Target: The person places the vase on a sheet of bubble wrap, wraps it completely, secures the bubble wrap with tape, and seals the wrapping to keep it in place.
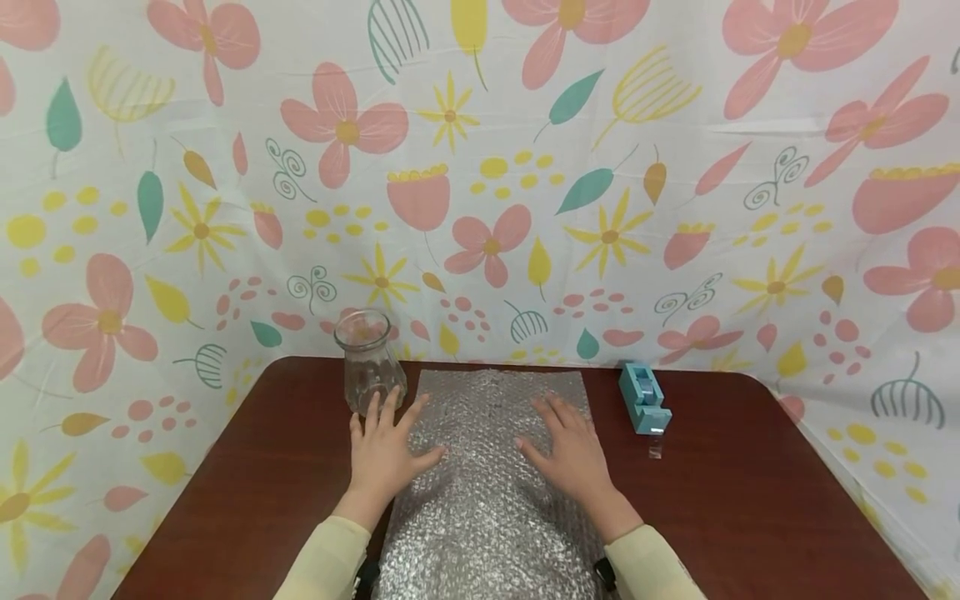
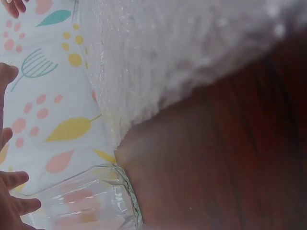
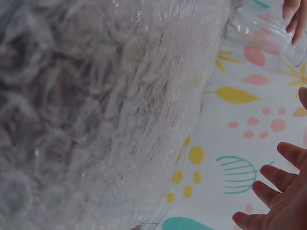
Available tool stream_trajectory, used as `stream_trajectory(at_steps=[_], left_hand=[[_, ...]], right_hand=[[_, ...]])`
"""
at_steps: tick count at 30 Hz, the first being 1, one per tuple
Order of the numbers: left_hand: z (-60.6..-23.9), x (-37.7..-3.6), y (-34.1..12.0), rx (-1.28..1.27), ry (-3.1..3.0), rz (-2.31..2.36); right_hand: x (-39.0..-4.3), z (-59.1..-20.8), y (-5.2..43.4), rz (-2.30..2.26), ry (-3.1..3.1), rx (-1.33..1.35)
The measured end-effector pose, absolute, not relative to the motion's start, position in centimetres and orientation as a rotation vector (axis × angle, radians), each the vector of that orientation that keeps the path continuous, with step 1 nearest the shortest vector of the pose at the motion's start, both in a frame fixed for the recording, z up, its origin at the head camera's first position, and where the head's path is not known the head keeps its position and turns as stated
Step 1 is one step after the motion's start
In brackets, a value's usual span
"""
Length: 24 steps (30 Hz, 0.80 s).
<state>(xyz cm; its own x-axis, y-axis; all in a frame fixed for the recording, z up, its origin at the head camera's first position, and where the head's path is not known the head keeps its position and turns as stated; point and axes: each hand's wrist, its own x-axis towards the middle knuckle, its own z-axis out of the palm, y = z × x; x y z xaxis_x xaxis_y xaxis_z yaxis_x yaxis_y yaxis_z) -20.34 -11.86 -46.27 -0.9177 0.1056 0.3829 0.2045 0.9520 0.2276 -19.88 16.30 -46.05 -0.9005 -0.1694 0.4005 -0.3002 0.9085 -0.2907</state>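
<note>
A long sheet of bubble wrap [image 1: 487,492] lies down the middle of the dark wooden table. My left hand [image 1: 386,454], fingers spread, hovers over the sheet's left edge. Just beyond its fingertips stands an upright clear glass vase [image 1: 367,362] with a wide rim, and in the left wrist view the vase [image 2: 91,201] shows close to the fingers. Over the right side of the wrap, my right hand [image 1: 573,454] is likewise spread and holds nothing. In the right wrist view its fingers [image 3: 276,191] appear apart from the bubble wrap [image 3: 120,96].
A blue tape dispenser [image 1: 643,398] sits at the back right of the table [image 1: 750,492], a strip of clear tape hanging from its front. Behind the table's back edge hangs a flower-patterned cloth [image 1: 487,167], which also runs along both sides.
</note>
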Motion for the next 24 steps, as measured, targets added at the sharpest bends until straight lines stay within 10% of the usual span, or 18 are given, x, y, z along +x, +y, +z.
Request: stream_trajectory(at_steps=[24], left_hand=[[-47.6, -20.3, -15.4, -0.068, -2.583, -0.896]], right_hand=[[-18.0, -46.3, 15.8, 0.526, -2.828, 0.588]])
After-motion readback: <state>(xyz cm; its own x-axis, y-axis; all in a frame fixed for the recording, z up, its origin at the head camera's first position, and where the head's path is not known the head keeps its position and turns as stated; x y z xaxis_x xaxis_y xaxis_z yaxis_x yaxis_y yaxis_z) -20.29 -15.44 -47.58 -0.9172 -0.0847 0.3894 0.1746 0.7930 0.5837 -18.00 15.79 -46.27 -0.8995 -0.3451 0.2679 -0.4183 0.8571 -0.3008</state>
